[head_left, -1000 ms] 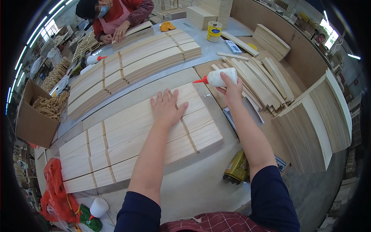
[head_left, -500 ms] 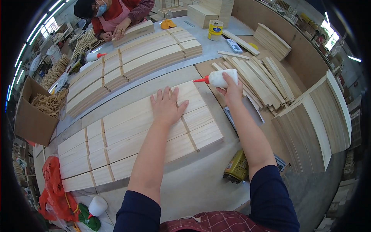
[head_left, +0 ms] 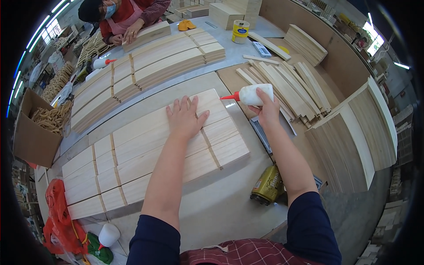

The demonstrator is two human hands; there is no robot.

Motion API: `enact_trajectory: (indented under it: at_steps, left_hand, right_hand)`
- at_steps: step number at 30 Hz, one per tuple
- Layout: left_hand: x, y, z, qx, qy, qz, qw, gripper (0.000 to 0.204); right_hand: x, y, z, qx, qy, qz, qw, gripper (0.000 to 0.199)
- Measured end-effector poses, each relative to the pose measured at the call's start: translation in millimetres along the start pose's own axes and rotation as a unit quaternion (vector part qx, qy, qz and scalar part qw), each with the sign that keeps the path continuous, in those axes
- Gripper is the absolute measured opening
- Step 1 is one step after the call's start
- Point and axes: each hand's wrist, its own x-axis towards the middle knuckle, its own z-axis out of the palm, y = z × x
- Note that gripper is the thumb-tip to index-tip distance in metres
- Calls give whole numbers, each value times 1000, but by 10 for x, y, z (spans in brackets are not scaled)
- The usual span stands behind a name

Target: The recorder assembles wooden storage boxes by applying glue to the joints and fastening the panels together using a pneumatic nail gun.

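Observation:
My left hand [head_left: 185, 117] lies flat, fingers spread, on a row of pale wooden boards [head_left: 132, 154] laid side by side on the grey table [head_left: 221, 207], with thin cross strips over them. My right hand [head_left: 267, 110] grips a white glue bottle [head_left: 252, 94] with a red nozzle that points left, level with the boards' far right corner. The nozzle tip hovers just beyond the boards' edge.
A second stack of boards [head_left: 145, 70] lies further back, where another person [head_left: 128, 22] handles a board. Loose slats [head_left: 282, 84] and stacked panels [head_left: 353, 137] stand right. A gold nail gun [head_left: 267, 185], a yellow can [head_left: 240, 32], a cardboard box [head_left: 31, 132] and another glue bottle [head_left: 108, 234] are nearby.
My right hand has brought the glue bottle a little left and nearer, toward the boards' far right corner. My left hand stays flat on the boards.

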Motion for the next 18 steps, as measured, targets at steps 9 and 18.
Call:
enact_trajectory:
  at_steps: [9,18]
  left_hand:
    - [-9,-11,4,-1,-13,-6,1000,66]
    - [-4,15,-24,3,-22,-12,1000,65]
  right_hand:
    - [-216,-97,-202,-19,-12,-1,1000,50]
    - [-347,-174,-333,-25,-9,2,1000,51]
